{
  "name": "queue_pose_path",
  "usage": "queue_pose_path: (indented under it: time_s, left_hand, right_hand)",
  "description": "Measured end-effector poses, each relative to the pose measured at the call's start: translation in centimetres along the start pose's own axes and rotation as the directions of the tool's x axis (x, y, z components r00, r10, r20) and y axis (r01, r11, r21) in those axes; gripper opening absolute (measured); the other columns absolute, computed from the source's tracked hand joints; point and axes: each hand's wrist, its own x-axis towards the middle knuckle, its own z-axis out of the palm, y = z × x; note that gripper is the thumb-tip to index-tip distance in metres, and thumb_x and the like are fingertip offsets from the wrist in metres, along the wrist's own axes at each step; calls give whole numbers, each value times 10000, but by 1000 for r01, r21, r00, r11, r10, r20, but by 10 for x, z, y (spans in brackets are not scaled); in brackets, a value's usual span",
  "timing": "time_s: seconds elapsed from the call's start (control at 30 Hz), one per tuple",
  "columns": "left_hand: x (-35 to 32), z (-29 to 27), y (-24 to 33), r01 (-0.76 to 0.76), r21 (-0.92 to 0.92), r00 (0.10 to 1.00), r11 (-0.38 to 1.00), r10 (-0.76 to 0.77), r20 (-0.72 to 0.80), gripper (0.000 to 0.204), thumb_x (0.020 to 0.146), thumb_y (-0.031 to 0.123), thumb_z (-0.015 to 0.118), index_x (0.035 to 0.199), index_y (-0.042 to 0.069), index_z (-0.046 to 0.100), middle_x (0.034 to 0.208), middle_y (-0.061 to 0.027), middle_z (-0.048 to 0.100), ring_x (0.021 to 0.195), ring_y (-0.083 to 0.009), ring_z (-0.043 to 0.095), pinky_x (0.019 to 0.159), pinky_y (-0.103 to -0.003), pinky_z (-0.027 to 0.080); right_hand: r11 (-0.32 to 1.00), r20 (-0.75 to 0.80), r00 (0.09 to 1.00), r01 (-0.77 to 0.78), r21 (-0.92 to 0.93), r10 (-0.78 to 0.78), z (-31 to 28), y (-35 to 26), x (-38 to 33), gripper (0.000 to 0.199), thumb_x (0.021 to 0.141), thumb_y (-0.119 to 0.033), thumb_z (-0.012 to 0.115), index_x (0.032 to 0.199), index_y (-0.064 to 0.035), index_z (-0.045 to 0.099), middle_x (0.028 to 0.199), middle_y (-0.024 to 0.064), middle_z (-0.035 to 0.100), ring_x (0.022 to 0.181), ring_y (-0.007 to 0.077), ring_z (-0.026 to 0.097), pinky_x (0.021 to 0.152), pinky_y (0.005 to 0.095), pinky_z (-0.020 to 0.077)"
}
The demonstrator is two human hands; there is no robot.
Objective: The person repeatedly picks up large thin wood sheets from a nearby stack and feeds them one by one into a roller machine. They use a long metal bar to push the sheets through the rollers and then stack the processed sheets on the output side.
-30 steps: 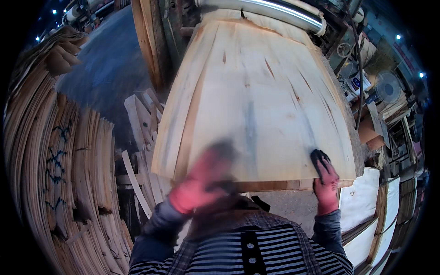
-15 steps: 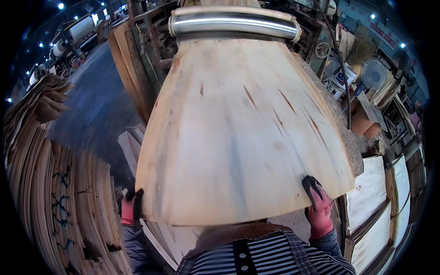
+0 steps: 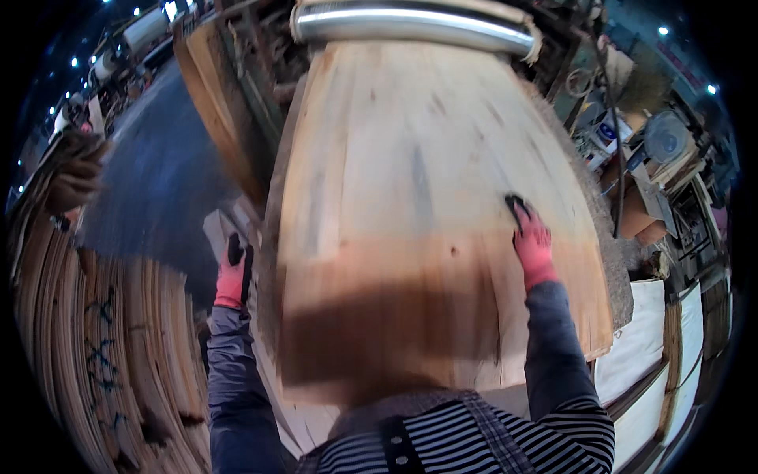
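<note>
Right hand (image 3: 534, 241) has advanced with the pale sheet (image 3: 410, 118), lying open on its near edge; left hand (image 3: 232, 278) has left the sheet, loosely open, seemingly empty. Sheet rests on browner wood (image 3: 454, 276), reaching toward the roller (image 3: 410, 24). Step appears to be positioning; next move calls for squaring edges.

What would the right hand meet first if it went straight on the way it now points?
Skimming over the pale wood sheet, the right hand would probably meet the shiny metal roller at the far end first; how high the roller sits above the sheet is hard to judge.
</note>
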Motion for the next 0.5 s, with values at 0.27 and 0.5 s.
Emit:
queue_pose_path:
  time_s: [0.27, 0.5]
  left_hand:
    - [-192, -32, -70, -25, 510, 949, 860, -141, 283, 549, 857, 223, 552, 1315, 32, 317, 1334, -160, 362, 1235, -239, 345, 1021, -320, 267]
    - [-206, -25, -16, -90, 291, 914, 953, -37, 405, 477, 858, 199, 542, 1280, 29, 398, 1338, -168, 354, 1267, -238, 302, 1028, -309, 243]
  right_hand:
    - [993, 50, 992, 112, 32, -114, 5, -64, 4, 591, 776, -159, 563, 1315, -80, 334, 1321, 162, 350, 1220, 342, 319, 1033, 425, 230]
    - [932, 268, 932, 149, 330, -244, -34, -118, -106, 587, 770, -185, 609, 1270, 2, 364, 1292, 200, 375, 1209, 354, 328, 1023, 434, 243]
